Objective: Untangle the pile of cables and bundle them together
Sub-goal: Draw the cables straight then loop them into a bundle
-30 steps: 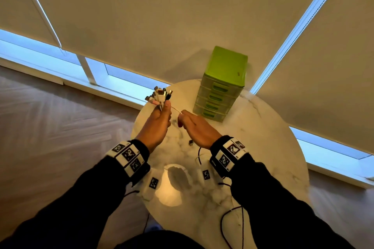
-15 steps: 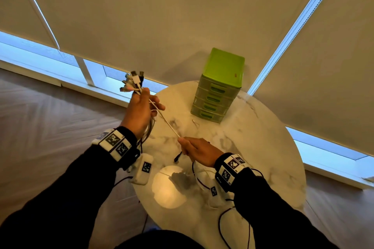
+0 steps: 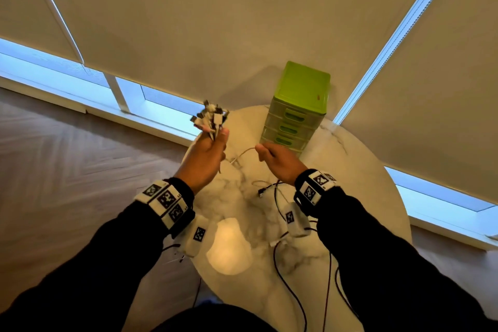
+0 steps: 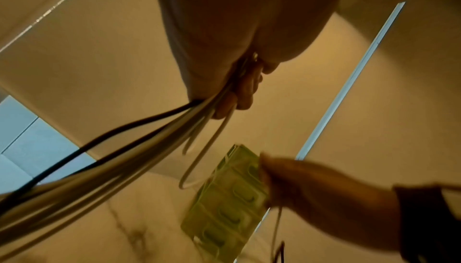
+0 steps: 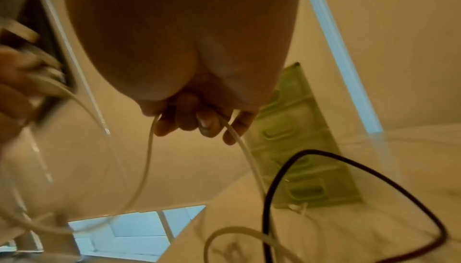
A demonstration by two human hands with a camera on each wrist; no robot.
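Note:
My left hand [image 3: 208, 148] grips a bundle of cables [image 3: 211, 118] above the table's left edge, their plugs fanned out over my fist. In the left wrist view the white and black cables [image 4: 139, 147] run down out of the curled left hand [image 4: 239, 82]. My right hand [image 3: 272, 156] pinches a thin white cable [image 3: 242, 155] that sags in a loop between both hands. The right wrist view shows the fingers [image 5: 197, 121] curled round that white cable [image 5: 147, 159], with a black cable [image 5: 349, 161] looping below.
A green mini drawer unit [image 3: 296, 108] stands at the back of the round marble table [image 3: 363, 183], just beyond my right hand. Loose black and white cable ends [image 3: 265, 191] lie on the table under my right wrist. Closed blinds and low windows are behind.
My right hand has slid up along the white cable, from low over the table to near the drawer unit. My left hand has moved right, so the cable now sags instead of being taut.

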